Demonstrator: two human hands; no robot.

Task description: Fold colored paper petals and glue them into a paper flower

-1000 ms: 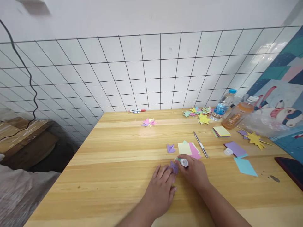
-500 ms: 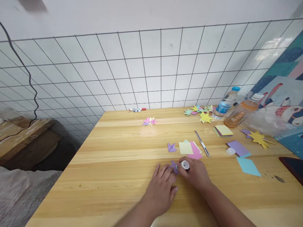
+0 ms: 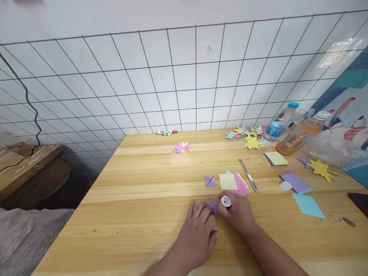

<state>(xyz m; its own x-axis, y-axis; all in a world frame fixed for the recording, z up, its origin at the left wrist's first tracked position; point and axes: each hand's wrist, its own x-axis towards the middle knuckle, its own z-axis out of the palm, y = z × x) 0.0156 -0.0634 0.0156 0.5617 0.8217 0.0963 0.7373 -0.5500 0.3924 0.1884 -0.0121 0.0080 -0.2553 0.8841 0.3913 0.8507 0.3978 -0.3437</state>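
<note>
My right hand (image 3: 238, 214) is closed round a white glue stick (image 3: 225, 201), its open round end facing up toward me. The glue stick's lower end is hidden by my fingers, right beside a folded purple paper piece (image 3: 213, 205). My left hand (image 3: 198, 226) lies over that piece, fingers stretched out and fingertips pressing it onto the table. Just beyond, another folded purple piece (image 3: 210, 181) rests alone. To its right are a cream paper square (image 3: 228, 181) and a pink sheet (image 3: 240, 185), overlapping. A white cap (image 3: 285, 186) sits by a purple sheet (image 3: 296, 181).
A utility knife (image 3: 248, 176) lies right of centre. Further back are a pink, purple and yellow paper leaf (image 3: 182, 147), markers (image 3: 167, 132), a heap of paper leaves (image 3: 253, 142), a water bottle (image 3: 278, 124) and an orange drink bottle (image 3: 299, 134). A blue sheet (image 3: 309, 205) lies right.
The view has tilted slightly, so things on the right appear shifted further right. My right hand with the glue stick has moved only a little at the purple piece; my left hand keeps pressing it.
</note>
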